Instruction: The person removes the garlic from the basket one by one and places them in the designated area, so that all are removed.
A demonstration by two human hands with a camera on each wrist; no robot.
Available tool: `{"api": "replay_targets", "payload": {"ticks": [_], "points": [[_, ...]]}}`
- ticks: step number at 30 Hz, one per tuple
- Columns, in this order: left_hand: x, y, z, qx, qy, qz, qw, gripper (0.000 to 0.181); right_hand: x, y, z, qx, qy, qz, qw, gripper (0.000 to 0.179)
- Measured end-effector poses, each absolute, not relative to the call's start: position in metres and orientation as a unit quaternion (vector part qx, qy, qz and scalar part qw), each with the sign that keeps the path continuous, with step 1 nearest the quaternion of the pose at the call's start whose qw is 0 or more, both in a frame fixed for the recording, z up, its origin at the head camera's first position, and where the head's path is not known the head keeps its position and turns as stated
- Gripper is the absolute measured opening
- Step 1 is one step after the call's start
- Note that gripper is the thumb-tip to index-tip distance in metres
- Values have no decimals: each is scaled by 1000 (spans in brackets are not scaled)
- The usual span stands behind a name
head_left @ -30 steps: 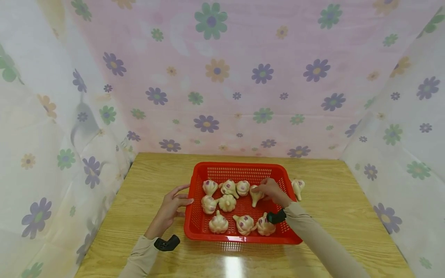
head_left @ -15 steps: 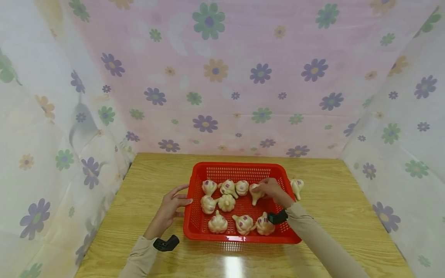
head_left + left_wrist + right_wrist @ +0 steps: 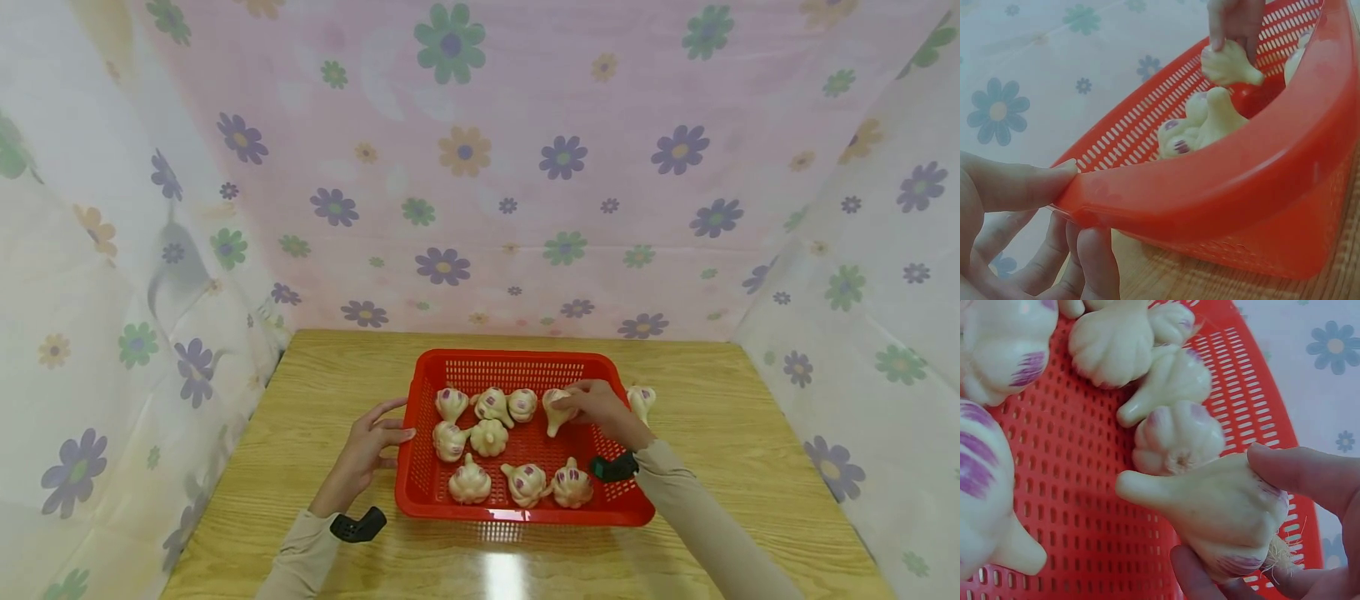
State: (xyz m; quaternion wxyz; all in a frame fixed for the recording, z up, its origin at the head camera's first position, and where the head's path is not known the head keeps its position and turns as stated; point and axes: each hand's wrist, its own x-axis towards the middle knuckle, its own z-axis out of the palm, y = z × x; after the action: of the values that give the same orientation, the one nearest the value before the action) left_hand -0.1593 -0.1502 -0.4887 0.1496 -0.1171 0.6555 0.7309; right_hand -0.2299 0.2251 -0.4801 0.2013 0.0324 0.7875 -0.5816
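Your left grip [image 3: 366, 450] pinches the basket [image 3: 517, 355] at 9 o'clock; your right grip [image 3: 606, 412] pinches 1 smooth garlic bulb [image 3: 556, 408], which could slip.

Bright, soft light from the head camera; duller, hazier wrist views.

In the head view, white glare streaks the table [image 3: 504, 576] at 6 o'clock, with a smaller glint just above it on the near rim of the red basket [image 3: 517, 516]; a grey shadow marks the side cloth [image 3: 176, 267] at 9 o'clock, and the sides splay outward with wide-angle stretch. The left wrist view is low in contrast and bluish, the left hand [image 3: 363, 454] dull at 8 o'clock, shade under the basket at 6. The right wrist view shows pale highlights on the held garlic bulb [image 3: 1229, 506] and soft-edged cloth at 2.
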Motion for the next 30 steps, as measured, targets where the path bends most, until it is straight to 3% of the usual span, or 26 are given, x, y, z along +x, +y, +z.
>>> {"api": "replay_targets", "payload": {"ticks": [7,13,30], "points": [[-159,-149,-489,-121,650,736,144,59,-230,231,-472,27,778,-594,201,36],[-159,-149,-492,-128,648,738,136,60,-228,236,-461,34,773,-599,206,35],[-160,-149,-493,-124,653,735,135,60,-225,252,-430,5,775,-600,199,56]]}}
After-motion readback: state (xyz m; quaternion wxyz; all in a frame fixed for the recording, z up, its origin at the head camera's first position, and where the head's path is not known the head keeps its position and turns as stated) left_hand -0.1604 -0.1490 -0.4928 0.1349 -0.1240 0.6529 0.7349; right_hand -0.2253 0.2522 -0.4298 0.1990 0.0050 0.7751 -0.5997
